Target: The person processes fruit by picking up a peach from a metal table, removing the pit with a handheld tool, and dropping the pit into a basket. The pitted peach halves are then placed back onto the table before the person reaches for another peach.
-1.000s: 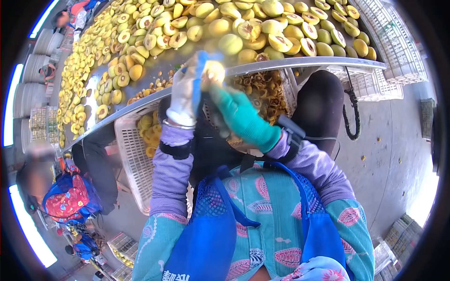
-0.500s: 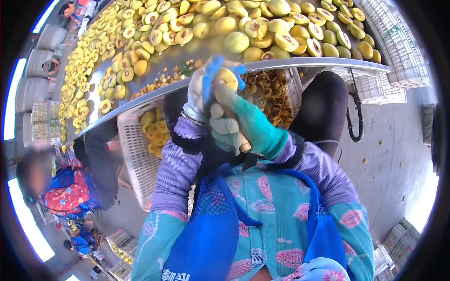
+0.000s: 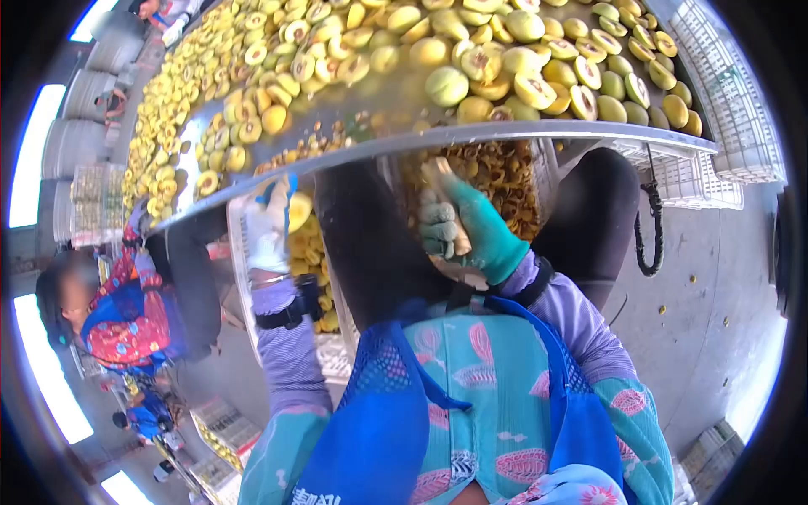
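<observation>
My right hand [image 3: 471,223], in a green and grey glove, is wrapped round a wooden-handled tool [image 3: 461,240] above a container of brown fruit scraps [image 3: 505,181]. My left hand [image 3: 271,223], in a white glove with blue fingertips, is over the left side of a white crate [image 3: 337,358] holding yellow fruit pieces [image 3: 311,252]. A yellow fruit piece [image 3: 299,210] lies right against its fingers. Blur hides whether those fingers grip it. Beyond both hands, halved yellow-green fruits [image 3: 530,88] cover a metal table [image 3: 379,97].
The table's raised metal edge [image 3: 589,129] runs across in front of my knees. White crates [image 3: 732,101] stand at the right, near a hanging black cord [image 3: 652,223]. A co-worker [image 3: 139,324] sits at the left, with more people behind.
My hands were together over a yellow fruit piece; now they are apart. My left hand has moved left over the crate. My right hand has moved slightly right and keeps the tool.
</observation>
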Tool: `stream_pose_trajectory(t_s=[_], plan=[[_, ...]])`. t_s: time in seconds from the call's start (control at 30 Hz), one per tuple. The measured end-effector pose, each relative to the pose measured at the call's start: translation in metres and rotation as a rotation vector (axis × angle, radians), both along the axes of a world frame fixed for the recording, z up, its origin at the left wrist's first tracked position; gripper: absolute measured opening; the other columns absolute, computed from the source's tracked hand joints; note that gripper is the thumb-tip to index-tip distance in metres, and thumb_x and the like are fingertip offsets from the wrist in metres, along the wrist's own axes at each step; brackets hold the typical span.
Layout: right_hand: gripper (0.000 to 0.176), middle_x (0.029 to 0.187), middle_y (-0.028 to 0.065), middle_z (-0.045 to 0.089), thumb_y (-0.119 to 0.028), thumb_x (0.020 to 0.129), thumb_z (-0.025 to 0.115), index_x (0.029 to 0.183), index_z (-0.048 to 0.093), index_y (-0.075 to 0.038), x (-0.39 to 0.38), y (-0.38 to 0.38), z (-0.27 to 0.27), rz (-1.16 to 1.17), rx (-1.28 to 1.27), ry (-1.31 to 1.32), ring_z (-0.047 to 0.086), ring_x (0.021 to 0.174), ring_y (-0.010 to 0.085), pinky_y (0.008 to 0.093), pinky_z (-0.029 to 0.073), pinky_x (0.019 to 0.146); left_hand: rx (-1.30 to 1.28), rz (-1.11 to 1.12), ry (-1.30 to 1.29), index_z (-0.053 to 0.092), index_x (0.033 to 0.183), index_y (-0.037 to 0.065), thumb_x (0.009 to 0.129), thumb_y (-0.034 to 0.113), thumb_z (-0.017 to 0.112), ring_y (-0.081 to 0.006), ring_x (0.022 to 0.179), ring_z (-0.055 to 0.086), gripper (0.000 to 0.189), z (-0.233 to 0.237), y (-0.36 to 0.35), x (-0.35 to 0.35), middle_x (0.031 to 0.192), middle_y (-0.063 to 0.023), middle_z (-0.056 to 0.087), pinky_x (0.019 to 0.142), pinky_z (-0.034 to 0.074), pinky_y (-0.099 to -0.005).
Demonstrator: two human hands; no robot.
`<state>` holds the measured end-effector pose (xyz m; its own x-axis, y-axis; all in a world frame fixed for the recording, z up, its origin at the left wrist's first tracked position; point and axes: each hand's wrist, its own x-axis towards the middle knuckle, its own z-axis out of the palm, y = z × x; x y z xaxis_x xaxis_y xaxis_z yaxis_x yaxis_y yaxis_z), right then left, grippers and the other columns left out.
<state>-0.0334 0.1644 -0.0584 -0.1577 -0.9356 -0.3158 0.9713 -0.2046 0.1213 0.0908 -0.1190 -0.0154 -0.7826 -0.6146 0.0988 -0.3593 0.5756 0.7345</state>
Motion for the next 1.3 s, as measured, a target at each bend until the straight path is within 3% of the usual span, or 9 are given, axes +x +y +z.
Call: stream_pose_trajectory(t_s=[0.03, 0.17, 0.33, 0.37, 0.5, 0.67, 0.77, 1.03, 1.3], plan=[[0.036, 0.058, -0.0051, 0.046, -0.046, 0.1, 0.048, 0.084, 0.05, -0.013, 0.004, 0.0, -0.05, -0.032, 0.321, 0.033, 0.042, 0.041, 0.008, 0.0237, 0.036, 0.038, 0.07, 0.215, -0.045, 0.067, 0.106, -0.004, 0.091, 0.026, 0.065, -0.0171, 0.086, 0.067, 0.034, -0.009, -0.014, -0.006, 0.095, -0.0128, 0.07, 0.074, 0.053, -0.0286], [0.039, 0.061, -0.0007, 0.049, -0.049, 0.097, 0.052, 0.087, 0.052, -0.011, 0.008, 0.002, -0.002, 0.101, 0.333, 0.091, 0.045, 0.042, 0.0104, 0.0239, 0.037, 0.038, -0.171, -0.13, -0.213, 0.068, 0.111, 0.001, 0.084, 0.039, 0.064, -0.033, 0.094, 0.065, 0.046, 0.047, 0.013, -0.137, 0.095, -0.0185, 0.071, 0.084, 0.05, -0.0383], [0.036, 0.066, -0.0003, 0.049, -0.048, 0.097, 0.051, 0.092, 0.052, -0.013, -0.016, 0.019, 0.044, 0.007, 0.468, 0.594, 0.047, 0.051, 0.0109, 0.0246, 0.038, 0.044, -0.966, -0.499, -0.392, 0.055, 0.129, 0.007, 0.079, 0.031, 0.067, -0.0377, 0.107, 0.062, 0.057, -0.041, 0.019, -0.272, 0.112, -0.0231, 0.064, 0.093, 0.049, -0.0453], [0.035, 0.066, -0.0003, 0.049, -0.047, 0.097, 0.052, 0.092, 0.053, -0.013, -0.02, 0.021, 0.048, -0.062, 0.527, 0.675, 0.048, 0.052, 0.0101, 0.0244, 0.039, 0.044, -0.916, -0.584, -0.341, 0.058, 0.127, 0.008, 0.079, 0.026, 0.068, -0.0337, 0.098, 0.066, 0.052, -0.048, 0.003, -0.284, 0.105, -0.0182, 0.068, 0.084, 0.054, -0.0431], [0.029, 0.064, -0.0014, 0.048, -0.037, 0.099, 0.053, 0.091, 0.055, -0.009, -0.035, 0.01, 0.058, -0.217, 0.639, 1.026, 0.047, 0.055, 0.0073, 0.0268, 0.04, 0.046, 0.577, -0.334, -0.126, 0.062, 0.125, 0.007, 0.093, 0.022, 0.059, -0.0089, 0.064, 0.058, 0.036, -0.012, 0.006, -0.225, 0.086, -0.0049, 0.067, 0.053, 0.048, -0.0211], [0.026, 0.062, 0.0124, 0.055, -0.024, 0.099, 0.055, 0.082, 0.056, -0.004, -0.027, -0.038, 0.021, -0.696, 0.736, 1.785, 0.055, 0.053, 0.0248, 0.0384, 0.042, 0.048, 0.429, -0.388, 0.158, 0.062, 0.122, 0.0, 0.103, 0.043, 0.035, -0.0146, 0.082, 0.064, 0.054, 0.019, 0.082, -0.139, 0.092, -0.01, 0.069, 0.076, 0.05, -0.0254], [0.031, 0.062, 0.0219, 0.054, -0.027, 0.099, 0.055, 0.081, 0.058, -0.002, -0.017, -0.039, 0.022, -0.802, 0.794, 1.881, 0.056, 0.053, 0.0354, 0.0412, 0.043, 0.049, 0.769, -0.311, 0.378, 0.062, 0.118, -0.005, 0.097, 0.04, 0.055, -0.0149, 0.081, 0.065, 0.05, 0.009, 0.106, -0.132, 0.102, -0.012, 0.068, 0.071, 0.054, -0.0264], [0.039, 0.059, 0.003, 0.051, -0.041, 0.1, 0.05, 0.088, 0.059, -0.005, -0.006, -0.025, 0.075, -0.04, 0.708, 1.098, 0.051, 0.048, 0.012, 0.0294, 0.042, 0.042, 0.66, -0.236, 0.492, 0.065, 0.109, -0.006, 0.099, 0.039, 0.051, -0.0146, 0.083, 0.063, 0.048, -0.003, 0.124, -0.122, 0.098, -0.0114, 0.068, 0.076, 0.052, -0.0275], [0.055, 0.064, 0.0014, 0.051, -0.059, 0.096, 0.047, 0.089, 0.058, -0.006, 0.009, -0.027, 0.048, -0.063, 0.622, 0.944, 0.045, 0.045, 0.0087, 0.0228, 0.038, 0.041, 0.621, -0.239, 0.401, 0.066, 0.103, -0.007, 0.1, 0.04, 0.048, -0.0157, 0.079, 0.063, 0.05, -0.018, 0.124, -0.12, 0.095, -0.0133, 0.07, 0.075, 0.051, -0.0276]])
